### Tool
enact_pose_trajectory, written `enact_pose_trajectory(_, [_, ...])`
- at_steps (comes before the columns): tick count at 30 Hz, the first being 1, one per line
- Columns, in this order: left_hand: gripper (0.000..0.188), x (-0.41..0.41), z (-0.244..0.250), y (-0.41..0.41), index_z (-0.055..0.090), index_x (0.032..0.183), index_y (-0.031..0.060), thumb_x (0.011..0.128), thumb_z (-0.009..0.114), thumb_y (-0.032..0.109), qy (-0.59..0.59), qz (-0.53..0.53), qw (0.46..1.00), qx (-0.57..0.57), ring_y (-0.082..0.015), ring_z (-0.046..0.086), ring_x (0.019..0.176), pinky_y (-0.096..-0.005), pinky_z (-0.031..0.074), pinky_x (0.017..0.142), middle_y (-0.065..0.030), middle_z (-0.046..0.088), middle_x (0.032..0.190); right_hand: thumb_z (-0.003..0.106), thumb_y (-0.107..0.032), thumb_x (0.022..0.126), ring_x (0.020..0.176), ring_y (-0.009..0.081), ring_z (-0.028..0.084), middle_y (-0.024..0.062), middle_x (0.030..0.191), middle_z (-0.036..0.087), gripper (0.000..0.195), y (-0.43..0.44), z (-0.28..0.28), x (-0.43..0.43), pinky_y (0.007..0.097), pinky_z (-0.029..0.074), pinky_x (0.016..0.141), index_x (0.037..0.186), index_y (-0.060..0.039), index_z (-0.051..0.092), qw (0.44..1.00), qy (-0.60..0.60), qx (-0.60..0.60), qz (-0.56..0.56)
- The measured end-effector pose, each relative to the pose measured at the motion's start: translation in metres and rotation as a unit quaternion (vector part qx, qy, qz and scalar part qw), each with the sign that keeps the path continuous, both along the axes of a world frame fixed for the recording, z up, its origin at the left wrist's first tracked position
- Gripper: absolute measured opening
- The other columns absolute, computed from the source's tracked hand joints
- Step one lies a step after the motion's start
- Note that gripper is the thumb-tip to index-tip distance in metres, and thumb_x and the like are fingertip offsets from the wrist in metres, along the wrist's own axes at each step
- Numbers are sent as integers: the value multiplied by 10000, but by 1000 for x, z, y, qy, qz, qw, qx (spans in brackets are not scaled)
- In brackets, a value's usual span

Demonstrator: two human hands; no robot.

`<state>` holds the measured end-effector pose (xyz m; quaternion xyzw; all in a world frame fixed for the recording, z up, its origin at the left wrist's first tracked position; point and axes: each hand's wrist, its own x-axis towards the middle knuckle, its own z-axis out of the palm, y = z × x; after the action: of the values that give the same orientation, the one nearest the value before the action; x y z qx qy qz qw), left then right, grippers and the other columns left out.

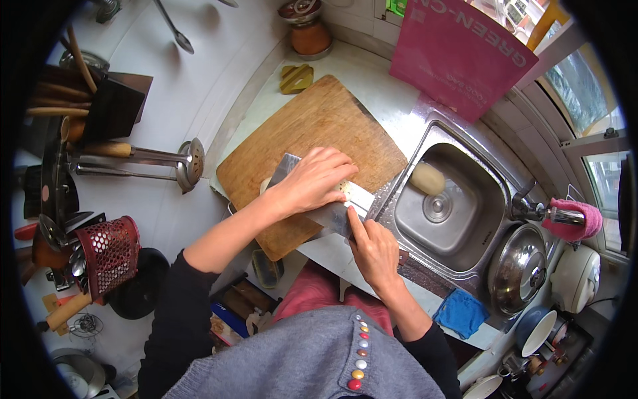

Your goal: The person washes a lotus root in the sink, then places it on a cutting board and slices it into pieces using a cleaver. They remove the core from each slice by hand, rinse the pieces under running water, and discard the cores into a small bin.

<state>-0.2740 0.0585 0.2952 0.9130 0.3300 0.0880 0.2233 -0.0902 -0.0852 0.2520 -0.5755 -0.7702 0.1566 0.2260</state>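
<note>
My right hand (375, 252) grips a cleaver, its index finger stretched along the metal blade (330, 217). The blade slants across the near part of a wooden cutting board (329, 119). My left hand (316, 179) lies over the blade with bent fingers. A pale, speckled food piece (345, 189) shows between its thumb and fingers; whether it is gripped is hidden. Another pale piece (264, 185) peeks out at the blade's left side, partly covered.
Right of the board is a steel sink (453, 234) with a peeled, potato-like vegetable (427, 179) inside. A blue cloth (461, 312) and a metal lid (518, 269) lie near it. A yellow-green trivet (296, 79) sits behind the board. Ladles (189, 162) hang at left.
</note>
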Motion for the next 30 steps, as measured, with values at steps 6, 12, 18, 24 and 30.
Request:
enact_pose_trajectory(6, [205,4,-6,24,608,885,68,807,746,198,-28,39,997,-65,-293,578,1008,-437,429,920,-74,631,922,797,-82,701,664,276,575,84,755,524,682,-8,8,3,413,469,609,1353,-122,601,1000,-12,4,29])
enact_pose_trajectory(12, [115,-46,28,5,589,960,75,937,700,93,-383,298,846,-220,-52,592,840,-242,492,682,6,648,923,803,-75,711,712,292,619,96,794,590,668,-10,10,18,433,498,632,1347,-122,605,999,17,-47,-6])
enact_pose_trajectory(18, [196,-139,5,-125,551,1007,66,920,726,88,-570,420,662,-247,-122,628,859,-270,526,766,-72,668,989,789,0,775,660,145,568,61,795,610,612,-3,9,24,289,489,633,1356,-67,608,980,148,-83,-105])
enact_pose_trajectory(24, [182,-168,-122,-325,583,1102,60,945,670,87,-517,679,390,-347,-132,634,884,-309,558,814,-27,639,1006,703,70,849,648,29,302,-86,730,366,488,-2,4,16,184,255,579,1324,-7,625,901,344,-183,-191])
enact_pose_trajectory(30, [235,-163,-216,-458,623,1108,64,887,691,22,-506,790,140,-318,-175,648,993,-336,572,865,-39,666,1075,693,-80,932,573,14,405,-77,700,503,358,0,3,21,197,314,504,1281,-10,649,904,331,-233,-140])
